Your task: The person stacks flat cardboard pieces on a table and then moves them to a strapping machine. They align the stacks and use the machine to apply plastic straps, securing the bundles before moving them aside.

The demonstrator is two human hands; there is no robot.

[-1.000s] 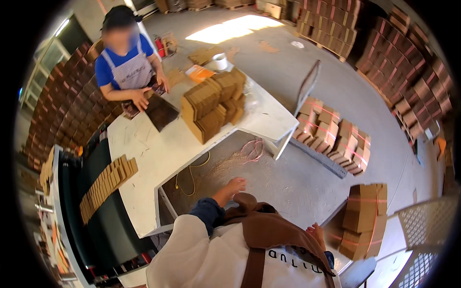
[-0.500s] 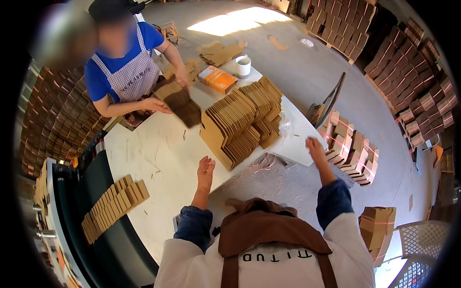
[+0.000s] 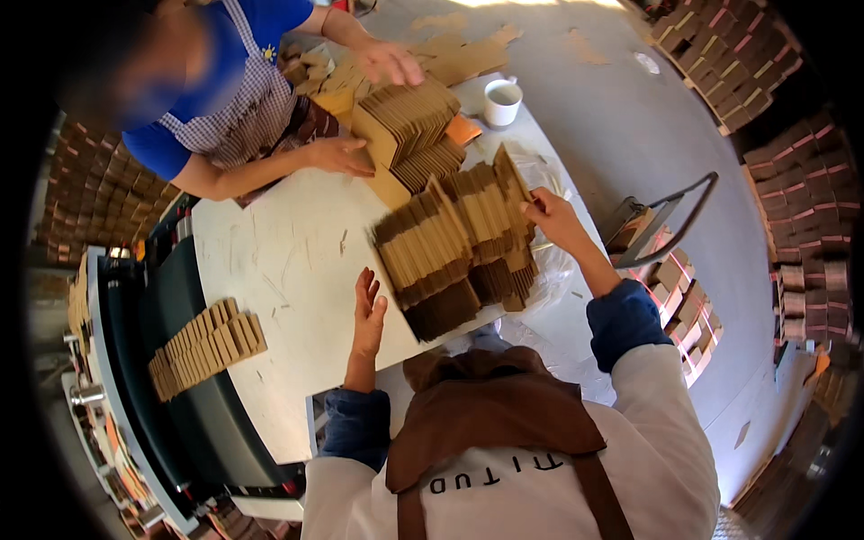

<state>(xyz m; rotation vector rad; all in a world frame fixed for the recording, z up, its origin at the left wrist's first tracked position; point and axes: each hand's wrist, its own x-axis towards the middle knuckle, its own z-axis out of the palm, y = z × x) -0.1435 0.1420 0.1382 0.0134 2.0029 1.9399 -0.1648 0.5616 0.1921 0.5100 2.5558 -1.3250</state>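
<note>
A block of folded brown cardboard pieces [image 3: 463, 243] stands on edge in rows near the table's front edge, right in front of me. My right hand [image 3: 551, 218] grips its right end, the fingers curled at the outermost piece. To the block's left is my left hand [image 3: 367, 310], open above the table with its fingers stretched up and nothing in them. It is apart from the cardboard. Just beyond stands a second cardboard stack [image 3: 409, 135]. A co-worker in a blue shirt and checked apron has one hand [image 3: 340, 155] against its left side and another [image 3: 389, 63] over its top.
The white table [image 3: 270, 270] carries scraps, a white mug [image 3: 502, 101] and crumpled clear plastic [image 3: 551, 270]. A dark conveyor belt [image 3: 193, 423] at left bears a row of cardboard pieces [image 3: 207, 346]. A cart handle [image 3: 675, 225] and strapped bundles [image 3: 688, 306] stand at right.
My right hand has moved left onto the cardboard block, which now looks tilted and blurred. The co-worker's loose cardboard bundle has given way to a stack on the table. My view has shifted.
</note>
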